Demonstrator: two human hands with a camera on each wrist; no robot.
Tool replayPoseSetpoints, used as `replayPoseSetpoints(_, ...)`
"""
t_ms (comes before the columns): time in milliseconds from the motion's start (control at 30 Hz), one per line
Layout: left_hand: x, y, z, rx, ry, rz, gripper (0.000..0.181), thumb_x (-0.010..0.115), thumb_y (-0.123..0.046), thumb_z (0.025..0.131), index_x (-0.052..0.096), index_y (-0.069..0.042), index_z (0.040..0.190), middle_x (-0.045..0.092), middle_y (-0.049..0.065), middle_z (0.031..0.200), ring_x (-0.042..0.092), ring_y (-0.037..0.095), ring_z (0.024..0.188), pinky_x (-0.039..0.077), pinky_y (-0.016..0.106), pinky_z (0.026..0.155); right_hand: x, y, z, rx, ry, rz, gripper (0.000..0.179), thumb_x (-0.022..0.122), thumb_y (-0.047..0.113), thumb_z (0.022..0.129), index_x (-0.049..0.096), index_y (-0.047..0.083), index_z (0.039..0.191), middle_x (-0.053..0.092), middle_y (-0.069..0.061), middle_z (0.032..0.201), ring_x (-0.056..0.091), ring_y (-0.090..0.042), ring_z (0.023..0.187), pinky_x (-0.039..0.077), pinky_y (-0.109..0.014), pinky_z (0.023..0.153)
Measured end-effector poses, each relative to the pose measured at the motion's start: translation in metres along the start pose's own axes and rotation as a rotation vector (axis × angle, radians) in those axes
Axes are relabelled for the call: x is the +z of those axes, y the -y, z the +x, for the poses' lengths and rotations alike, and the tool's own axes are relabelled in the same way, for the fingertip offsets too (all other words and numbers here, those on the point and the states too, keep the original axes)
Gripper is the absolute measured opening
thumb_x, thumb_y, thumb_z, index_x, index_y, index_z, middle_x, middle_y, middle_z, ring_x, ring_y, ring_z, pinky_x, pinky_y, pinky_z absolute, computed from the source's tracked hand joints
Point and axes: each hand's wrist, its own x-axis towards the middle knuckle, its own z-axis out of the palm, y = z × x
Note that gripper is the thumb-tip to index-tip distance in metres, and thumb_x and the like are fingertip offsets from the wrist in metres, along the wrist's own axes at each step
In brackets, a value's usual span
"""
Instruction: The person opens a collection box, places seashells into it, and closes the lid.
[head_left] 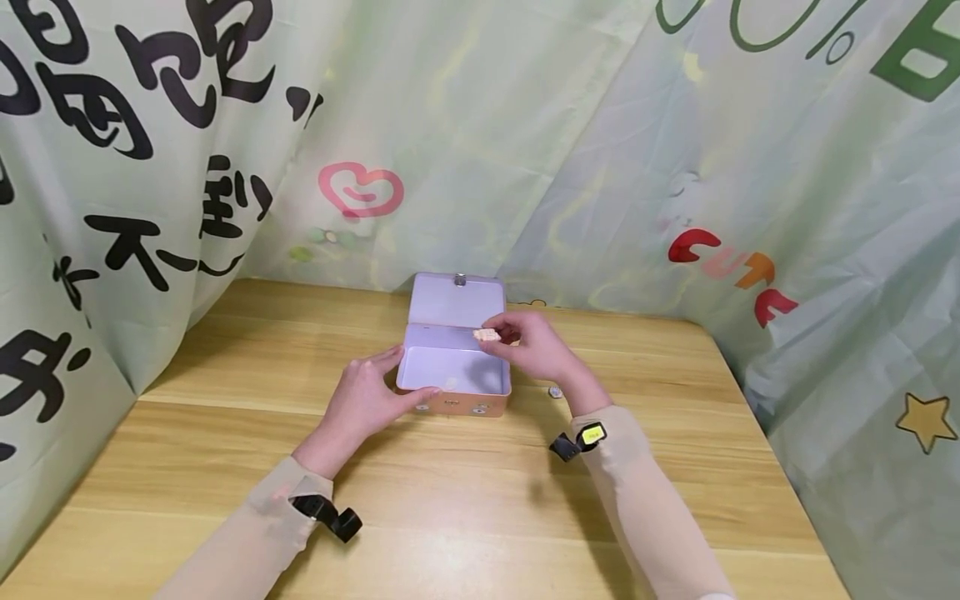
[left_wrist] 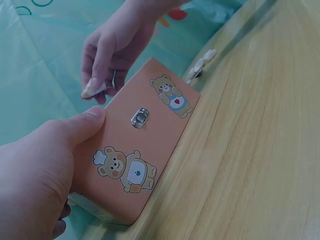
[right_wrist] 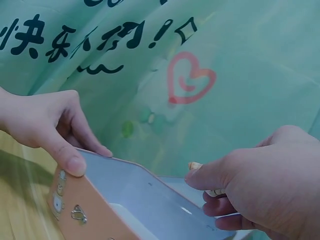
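Note:
An orange tin box (left_wrist: 131, 131) with bear pictures and a metal catch on its front stands on the table, its lavender lid (head_left: 456, 302) raised at the back. My left hand (head_left: 365, 393) grips the box's left end, thumb on the front rim and fingers round the far side. Over the right part of the box, my right hand (head_left: 534, 346) pinches a small pale, cream-and-pink piece (head_left: 487, 335) between thumb and fingers. Its exact kind I cannot tell, as the fingers cover part of it. The lavender inside of the box (head_left: 450, 369) shows below the hand.
A small white piece with a dark spot (left_wrist: 201, 66) lies on the wooden table (head_left: 465, 508) to the right of the box. Behind the table hangs a pale green printed curtain (head_left: 465, 150). A thin dark curved thing (head_left: 536, 302) lies at the table's back edge.

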Motion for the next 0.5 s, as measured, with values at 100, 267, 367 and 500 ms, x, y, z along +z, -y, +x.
replayPoseSetpoints(100,0.001,0.001,0.0,0.017,-0.006,0.0,0.092,0.089,-0.063,0.077,0.068,0.005,0.136,0.065,0.024,0.135,0.067,0.044,0.119,0.059,0.052,0.092,0.007,0.0,0.005,0.007,0.016,0.004,0.023,0.081,0.011,0.095,0.077,0.0,0.115,0.073,-0.006,0.099,0.068,-0.021,0.087,0.057,-0.036,0.082)
replayPoseSetpoints(267,0.001,0.001,0.0,0.009,-0.005,0.0,0.091,0.09,-0.062,0.077,0.068,0.004,0.136,0.065,0.023,0.136,0.067,0.043,0.12,0.059,0.051,0.092,0.018,-0.003,0.013,-0.003,0.037,0.014,0.023,0.082,0.011,0.094,0.077,0.0,0.114,0.074,-0.004,0.097,0.067,-0.019,0.084,0.056,-0.032,0.077)
replayPoseSetpoints(367,0.001,0.002,0.0,0.01,-0.009,0.004,0.09,0.091,-0.06,0.077,0.068,0.005,0.136,0.065,0.024,0.135,0.067,0.043,0.119,0.059,0.051,0.091,0.023,-0.004,0.017,-0.021,0.053,0.006,0.023,0.082,0.011,0.094,0.077,0.0,0.113,0.074,-0.004,0.095,0.068,-0.018,0.082,0.056,-0.032,0.076)
replayPoseSetpoints(500,0.001,0.002,0.0,0.023,-0.018,0.01,0.093,0.089,-0.064,0.077,0.068,0.005,0.136,0.065,0.025,0.133,0.068,0.042,0.118,0.06,0.05,0.09,0.029,-0.004,0.022,-0.029,0.074,-0.007,0.022,0.082,0.011,0.094,0.077,0.001,0.113,0.075,-0.003,0.096,0.068,-0.017,0.083,0.056,-0.032,0.076)
